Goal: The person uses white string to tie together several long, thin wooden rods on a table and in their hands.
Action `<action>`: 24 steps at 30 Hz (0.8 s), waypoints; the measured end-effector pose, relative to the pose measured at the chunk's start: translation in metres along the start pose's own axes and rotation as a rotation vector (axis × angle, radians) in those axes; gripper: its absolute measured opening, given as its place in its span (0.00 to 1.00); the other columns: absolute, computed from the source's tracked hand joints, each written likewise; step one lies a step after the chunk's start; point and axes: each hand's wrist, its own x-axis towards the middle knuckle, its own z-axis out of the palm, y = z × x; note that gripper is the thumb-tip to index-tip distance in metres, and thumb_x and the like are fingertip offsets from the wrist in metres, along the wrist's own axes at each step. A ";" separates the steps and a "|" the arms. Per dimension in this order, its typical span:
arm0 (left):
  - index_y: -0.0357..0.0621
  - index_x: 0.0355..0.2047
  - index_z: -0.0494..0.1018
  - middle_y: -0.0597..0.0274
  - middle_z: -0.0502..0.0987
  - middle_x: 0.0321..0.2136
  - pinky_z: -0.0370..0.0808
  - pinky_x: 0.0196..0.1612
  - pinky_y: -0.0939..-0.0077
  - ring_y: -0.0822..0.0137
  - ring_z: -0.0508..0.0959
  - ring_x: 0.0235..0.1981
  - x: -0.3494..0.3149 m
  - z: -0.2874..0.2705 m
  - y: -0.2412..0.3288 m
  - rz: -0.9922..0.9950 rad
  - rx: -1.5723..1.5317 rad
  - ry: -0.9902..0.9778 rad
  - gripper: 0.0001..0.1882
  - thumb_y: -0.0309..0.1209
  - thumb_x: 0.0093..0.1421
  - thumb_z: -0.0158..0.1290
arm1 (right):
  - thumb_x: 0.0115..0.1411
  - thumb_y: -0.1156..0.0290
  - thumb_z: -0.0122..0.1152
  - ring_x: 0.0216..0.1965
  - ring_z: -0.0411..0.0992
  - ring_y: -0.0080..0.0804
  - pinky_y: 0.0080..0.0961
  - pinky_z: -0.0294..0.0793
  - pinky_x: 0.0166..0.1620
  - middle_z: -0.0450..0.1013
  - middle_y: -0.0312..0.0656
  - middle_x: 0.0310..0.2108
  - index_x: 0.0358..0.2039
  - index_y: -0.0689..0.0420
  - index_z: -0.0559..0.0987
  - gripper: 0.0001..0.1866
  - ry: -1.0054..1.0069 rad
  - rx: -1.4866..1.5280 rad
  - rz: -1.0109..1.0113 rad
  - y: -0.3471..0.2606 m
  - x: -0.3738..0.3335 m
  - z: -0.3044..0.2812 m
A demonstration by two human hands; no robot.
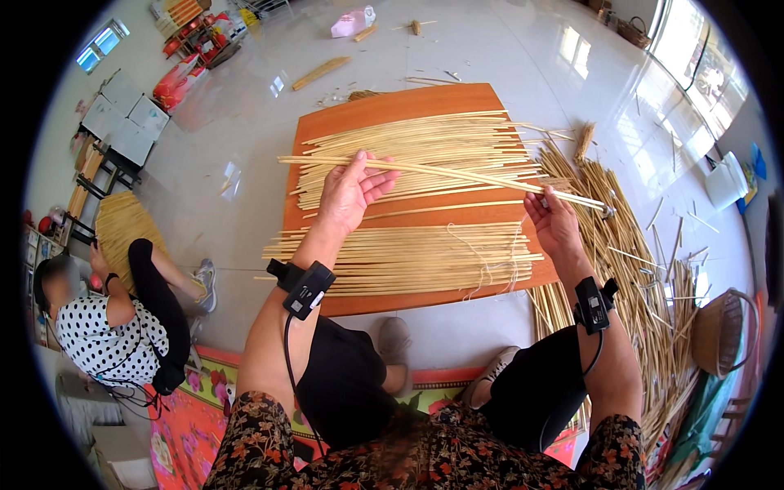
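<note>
A couple of long pale straw stalks (465,173) stretch between my hands above a low orange-brown table (392,100). My left hand (346,194) grips them near their left end, thumb on top and fingers partly spread beneath. At the other end, the fingers of my right hand (555,219) pinch the stalks. Under them, a wide layer of straw stalks (408,139) lies side by side on the table's far half. A second row of stalks (376,260) lies along the near edge, with loose white thread (482,263) across its right part.
A big heap of straw (629,302) covers the floor right of the table, beside a wicker basket (723,331) and a white bucket (725,181). Another person (122,322) sits at the left with a woven straw piece (131,229). A flowered mat (184,433) lies below.
</note>
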 end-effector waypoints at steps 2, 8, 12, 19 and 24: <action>0.43 0.38 0.70 0.46 0.77 0.41 0.80 0.43 0.66 0.56 0.80 0.42 -0.001 -0.003 0.002 -0.006 -0.033 0.005 0.12 0.39 0.67 0.46 | 0.63 0.70 0.56 0.38 0.76 0.38 0.35 0.80 0.46 0.72 0.43 0.32 0.35 0.61 0.74 0.07 -0.002 0.004 0.003 0.001 0.002 -0.002; 0.44 0.39 0.69 0.47 0.77 0.43 0.80 0.43 0.68 0.59 0.79 0.42 0.003 -0.019 0.001 0.073 -0.021 0.090 0.11 0.38 0.67 0.46 | 0.63 0.71 0.56 0.39 0.75 0.38 0.34 0.80 0.46 0.73 0.43 0.33 0.36 0.62 0.74 0.07 -0.005 0.020 0.032 0.002 0.008 -0.014; 0.45 0.37 0.71 0.47 0.77 0.42 0.81 0.42 0.68 0.60 0.80 0.39 0.005 -0.032 -0.002 0.126 -0.026 0.075 0.11 0.38 0.66 0.47 | 0.63 0.72 0.55 0.39 0.75 0.37 0.34 0.80 0.46 0.73 0.43 0.34 0.37 0.62 0.74 0.07 0.002 0.022 0.093 0.004 0.012 -0.024; 0.45 0.36 0.72 0.48 0.78 0.41 0.80 0.43 0.67 0.60 0.80 0.38 0.000 -0.029 0.006 0.126 0.012 0.081 0.11 0.39 0.65 0.49 | 0.63 0.71 0.56 0.39 0.76 0.36 0.32 0.80 0.46 0.74 0.43 0.34 0.37 0.62 0.74 0.07 0.013 0.025 0.134 0.004 0.016 -0.030; 0.44 0.37 0.73 0.48 0.78 0.41 0.80 0.43 0.67 0.60 0.80 0.40 -0.004 -0.033 0.006 0.118 -0.008 0.068 0.12 0.39 0.65 0.49 | 0.64 0.71 0.55 0.39 0.75 0.35 0.32 0.80 0.46 0.73 0.43 0.35 0.37 0.62 0.74 0.07 0.027 0.025 0.132 0.004 0.015 -0.029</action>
